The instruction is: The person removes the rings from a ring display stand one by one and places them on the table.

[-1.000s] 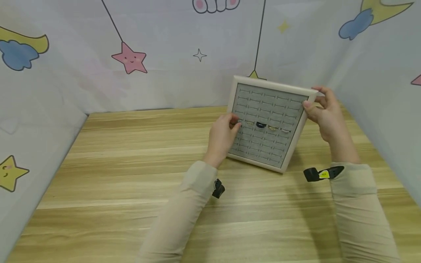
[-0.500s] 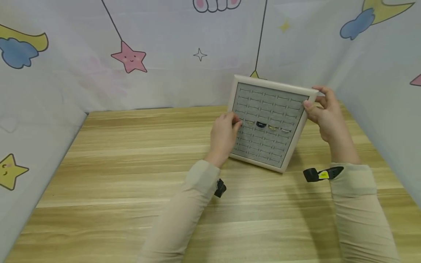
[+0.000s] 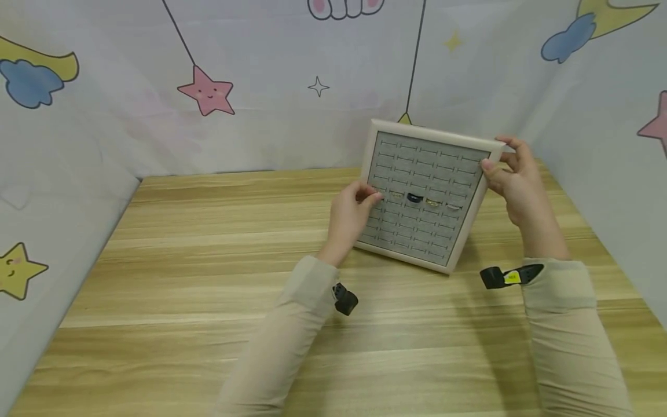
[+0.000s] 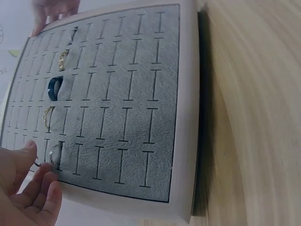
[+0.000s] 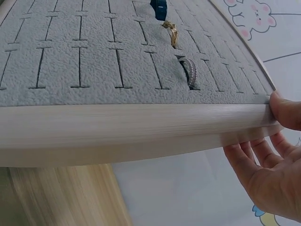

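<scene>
A ring display tray [image 3: 424,174] with a pale wooden frame and grey slotted padding is tilted up on the table. My right hand [image 3: 518,179] grips its upper right corner, thumb on the front and fingers behind. One row of slots bears several rings: a dark blue ring [image 4: 53,88], a gold ring [image 4: 62,61], a thin gold ring [image 4: 47,117], a silver ring [image 5: 189,71] and another silver ring [image 4: 55,154]. Beside that last one, at the tray's left side, my left hand [image 3: 350,217] pinches a small silvery ring [image 4: 37,163], mostly hidden by thumb and fingertips.
The tray's lower edge rests on a wood-grain table [image 3: 208,243]. A white cloth [image 3: 271,116] printed with cartoon stars and clouds hangs behind and at both sides. Black wrist camera straps [image 3: 502,277] sit on the beige sleeves [image 3: 568,330].
My left hand shifts slightly left, its thumb and fingertips staying at the left end of the ring row. The right hand and the tray stay in place.
</scene>
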Action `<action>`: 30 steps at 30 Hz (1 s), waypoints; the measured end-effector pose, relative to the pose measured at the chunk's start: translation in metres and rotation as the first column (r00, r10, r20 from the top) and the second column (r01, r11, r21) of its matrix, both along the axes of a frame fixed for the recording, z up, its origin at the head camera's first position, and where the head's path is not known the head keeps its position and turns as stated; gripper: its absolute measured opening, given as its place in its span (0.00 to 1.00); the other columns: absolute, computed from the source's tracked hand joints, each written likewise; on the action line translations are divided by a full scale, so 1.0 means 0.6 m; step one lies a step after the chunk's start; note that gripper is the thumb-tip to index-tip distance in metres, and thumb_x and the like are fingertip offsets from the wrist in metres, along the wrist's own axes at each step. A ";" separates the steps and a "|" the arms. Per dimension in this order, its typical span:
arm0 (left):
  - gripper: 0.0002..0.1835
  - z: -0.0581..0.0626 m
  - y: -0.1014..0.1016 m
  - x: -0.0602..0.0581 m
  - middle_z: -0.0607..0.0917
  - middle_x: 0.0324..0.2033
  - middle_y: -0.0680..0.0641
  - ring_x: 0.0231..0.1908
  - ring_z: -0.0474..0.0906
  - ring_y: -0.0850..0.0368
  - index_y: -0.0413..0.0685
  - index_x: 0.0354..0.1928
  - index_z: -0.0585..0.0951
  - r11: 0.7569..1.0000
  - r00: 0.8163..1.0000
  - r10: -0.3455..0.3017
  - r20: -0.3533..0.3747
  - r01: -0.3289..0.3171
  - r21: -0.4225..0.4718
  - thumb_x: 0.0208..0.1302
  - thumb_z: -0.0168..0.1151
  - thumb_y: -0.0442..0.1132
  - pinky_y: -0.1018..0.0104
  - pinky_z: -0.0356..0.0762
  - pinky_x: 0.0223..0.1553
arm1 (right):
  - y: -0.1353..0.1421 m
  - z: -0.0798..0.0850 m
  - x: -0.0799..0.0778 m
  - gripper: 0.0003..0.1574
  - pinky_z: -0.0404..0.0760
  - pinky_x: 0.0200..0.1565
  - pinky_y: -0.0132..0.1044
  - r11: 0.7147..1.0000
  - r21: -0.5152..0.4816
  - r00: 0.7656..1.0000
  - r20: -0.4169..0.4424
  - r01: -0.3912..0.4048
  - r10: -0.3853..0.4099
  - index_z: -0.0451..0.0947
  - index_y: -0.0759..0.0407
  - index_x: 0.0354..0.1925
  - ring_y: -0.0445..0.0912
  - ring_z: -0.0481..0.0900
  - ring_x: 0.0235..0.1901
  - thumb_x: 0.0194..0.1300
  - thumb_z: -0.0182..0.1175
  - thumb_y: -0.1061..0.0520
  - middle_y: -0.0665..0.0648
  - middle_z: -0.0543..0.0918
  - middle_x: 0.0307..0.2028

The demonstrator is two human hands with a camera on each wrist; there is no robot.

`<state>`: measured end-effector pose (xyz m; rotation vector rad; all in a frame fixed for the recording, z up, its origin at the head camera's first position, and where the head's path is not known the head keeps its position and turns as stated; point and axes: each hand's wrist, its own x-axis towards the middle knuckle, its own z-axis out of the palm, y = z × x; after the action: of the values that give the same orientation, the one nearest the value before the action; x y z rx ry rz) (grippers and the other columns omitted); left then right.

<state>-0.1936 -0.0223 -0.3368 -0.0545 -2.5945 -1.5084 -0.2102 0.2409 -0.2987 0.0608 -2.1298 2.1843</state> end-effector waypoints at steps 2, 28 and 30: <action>0.11 0.002 -0.004 0.002 0.86 0.40 0.45 0.42 0.81 0.53 0.41 0.40 0.81 0.999 1.000 0.010 0.008 -0.011 0.047 0.64 0.62 0.43 0.64 0.80 0.43 | -0.001 -0.001 0.001 0.32 0.77 0.36 0.21 1.000 -0.003 1.000 -0.002 0.012 -0.012 0.61 0.45 0.60 0.35 0.75 0.37 0.61 0.63 0.54 0.46 0.72 0.42; 0.18 -0.034 -0.203 -0.004 0.80 0.52 0.41 0.50 0.75 0.47 0.43 0.55 0.78 0.969 0.967 0.236 0.096 -0.242 0.057 0.64 0.62 0.40 0.57 0.77 0.51 | 0.001 -0.004 -0.002 0.34 0.76 0.36 0.20 0.997 -0.081 1.000 0.014 0.021 -0.020 0.60 0.52 0.63 0.34 0.75 0.37 0.62 0.62 0.59 0.44 0.73 0.42; 0.18 -0.041 -0.226 -0.005 0.79 0.52 0.41 0.50 0.75 0.47 0.42 0.55 0.78 0.959 0.955 0.276 0.106 -0.281 0.040 0.65 0.62 0.39 0.60 0.76 0.49 | 0.001 -0.005 -0.002 0.35 0.76 0.36 0.20 0.997 -0.080 1.000 0.017 0.019 -0.018 0.59 0.52 0.64 0.34 0.75 0.36 0.62 0.62 0.59 0.44 0.73 0.43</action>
<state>-0.1967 -0.1576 -0.3612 0.3867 -2.5008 -1.5101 -0.2114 0.2417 -0.3015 0.0179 -2.0395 2.2645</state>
